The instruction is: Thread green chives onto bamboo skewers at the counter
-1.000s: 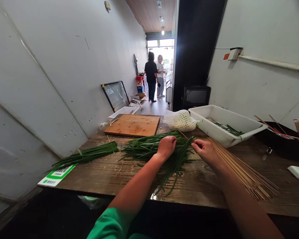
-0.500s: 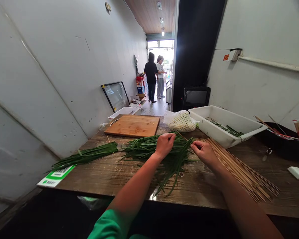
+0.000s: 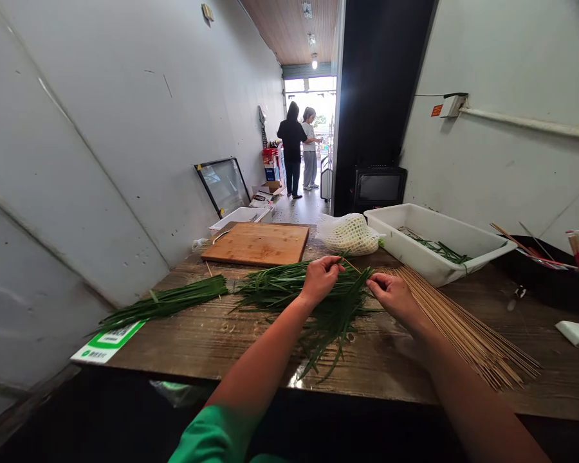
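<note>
Over a loose pile of Chinese chives (image 3: 270, 283), my left hand (image 3: 321, 280) is closed in a pinch on one end of a thin bamboo skewer (image 3: 351, 265). The skewer slants down toward the chives in my right hand (image 3: 393, 294), which is closed with its fingertips on the ends of several blades. Those blades hang down toward the table's near edge (image 3: 338, 315). Just right of my right hand lies a fan of bamboo skewers (image 3: 463, 328). At the left, a flat row of chives (image 3: 168, 301) has a skewer through its right end.
A wooden cutting board (image 3: 258, 243) lies behind the pile. Beside it are a net-wrapped item (image 3: 350, 235) and a white tub (image 3: 444, 257) holding some chives. A black container (image 3: 550, 276) stands far right. Two people (image 3: 293, 145) stand near the distant doorway.
My left hand's fingers have loosened slightly and show more of the pinch. My right hand has shifted a little left. The chives and skewers on the table lie as before.
</note>
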A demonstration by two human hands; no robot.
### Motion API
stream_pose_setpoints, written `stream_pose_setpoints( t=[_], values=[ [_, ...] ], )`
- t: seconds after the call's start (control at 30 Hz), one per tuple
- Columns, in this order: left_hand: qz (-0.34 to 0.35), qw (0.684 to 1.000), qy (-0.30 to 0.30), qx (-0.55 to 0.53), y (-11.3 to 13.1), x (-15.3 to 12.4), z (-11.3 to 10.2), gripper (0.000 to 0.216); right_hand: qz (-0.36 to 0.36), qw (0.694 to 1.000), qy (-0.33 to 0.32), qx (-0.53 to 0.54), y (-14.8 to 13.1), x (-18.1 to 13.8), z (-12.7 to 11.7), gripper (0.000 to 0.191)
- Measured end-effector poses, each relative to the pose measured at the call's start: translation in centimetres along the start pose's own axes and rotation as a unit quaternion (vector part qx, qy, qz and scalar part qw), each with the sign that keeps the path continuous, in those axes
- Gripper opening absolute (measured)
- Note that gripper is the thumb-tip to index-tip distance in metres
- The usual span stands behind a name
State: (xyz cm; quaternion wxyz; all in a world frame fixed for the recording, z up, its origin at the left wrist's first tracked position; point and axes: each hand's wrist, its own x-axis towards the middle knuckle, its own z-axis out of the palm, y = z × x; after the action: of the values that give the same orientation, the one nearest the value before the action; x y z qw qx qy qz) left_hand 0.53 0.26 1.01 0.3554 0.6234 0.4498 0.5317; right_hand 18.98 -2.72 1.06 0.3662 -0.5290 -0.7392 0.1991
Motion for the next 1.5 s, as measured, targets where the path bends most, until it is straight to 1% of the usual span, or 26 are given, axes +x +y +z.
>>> stream_pose_setpoints(
  t=[0.1, 0.17, 0.3, 0.53, 0.97, 1.13, 1.3, 1.37, 1.5],
  values=[
    [0.028, 0.999, 0.008, 0.022, 0.1, 0.0, -0.1, 0.024, -0.002, 1.0, 0.002, -0.003, 0.0, 0.0, 0.0, 0.029],
    [0.034, 0.999, 0.007, 0.02, 0.2, 0.0, -0.2, 0.026, -0.005, 1.0, 0.003, -0.004, 0.0, 0.0, 0.0, 0.029],
    [0.012, 1.0, 0.018, 0.01, 0.2, 0.0, -0.2, 0.029, -0.009, 1.0, 0.003, -0.001, -0.1, 0.0, -0.1, 0.029],
    [0.004, 1.0, 0.016, 0.0, 0.1, 0.0, -0.2, 0.029, -0.004, 1.0, 0.005, 0.001, -0.3, -0.1, -0.1, 0.029],
    [0.071, 0.993, 0.053, 0.08, -0.1, -0.2, -0.2, 0.023, -0.008, 1.0, 0.0, 0.006, 0.2, 0.0, 0.1, 0.029],
    [0.105, 0.987, 0.053, 0.111, -0.2, -0.2, -0.2, 0.02, -0.013, 1.0, 0.004, 0.0, 0.1, 0.0, 0.0, 0.03],
    [0.138, 0.98, 0.025, 0.142, -0.3, -0.6, 0.2, 0.021, -0.015, 1.0, 0.004, 0.006, 0.1, 0.0, 0.0, 0.029],
    [0.157, 0.973, -0.005, 0.169, -0.3, -1.0, 0.7, 0.021, -0.017, 1.0, 0.01, 0.006, 0.2, 0.0, 0.1, 0.029],
    [0.204, 0.953, -0.084, 0.207, -0.1, -1.8, 1.5, 0.024, -0.014, 1.0, 0.019, 0.011, 0.1, 0.1, 0.1, 0.029]
  ],
)
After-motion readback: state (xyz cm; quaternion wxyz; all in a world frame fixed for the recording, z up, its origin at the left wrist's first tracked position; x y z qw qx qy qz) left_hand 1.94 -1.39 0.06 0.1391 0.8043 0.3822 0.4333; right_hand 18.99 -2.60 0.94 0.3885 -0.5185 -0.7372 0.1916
